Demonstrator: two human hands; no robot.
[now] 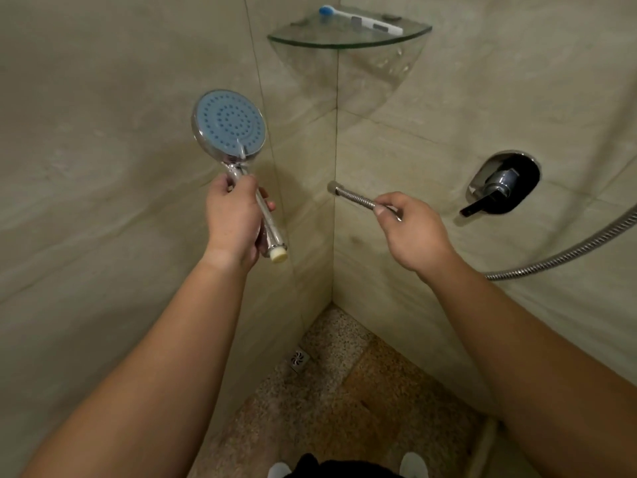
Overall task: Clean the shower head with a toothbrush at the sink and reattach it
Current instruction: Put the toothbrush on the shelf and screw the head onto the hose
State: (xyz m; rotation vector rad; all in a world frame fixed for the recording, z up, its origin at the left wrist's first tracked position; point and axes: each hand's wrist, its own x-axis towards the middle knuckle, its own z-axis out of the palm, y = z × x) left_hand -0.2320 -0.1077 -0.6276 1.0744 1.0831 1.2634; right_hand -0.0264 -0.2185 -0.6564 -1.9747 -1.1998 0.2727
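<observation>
Head view is showing the left hand point(234, 222) gripping the shower head point(229, 129) at frame centre-left, detached. The right hand point(410, 232) is pinching the hose point(355, 196) end; the toothbrush point(358, 19) at the upper middle likely needs fetching next.

Dim, even light is filling the shower corner, casting only soft shadows. Glare is glinting off the chrome valve plate point(503, 182) beyond the right hand point(410, 232). Wide-angle distortion is bending the edges; detail is looking slightly soft.
</observation>
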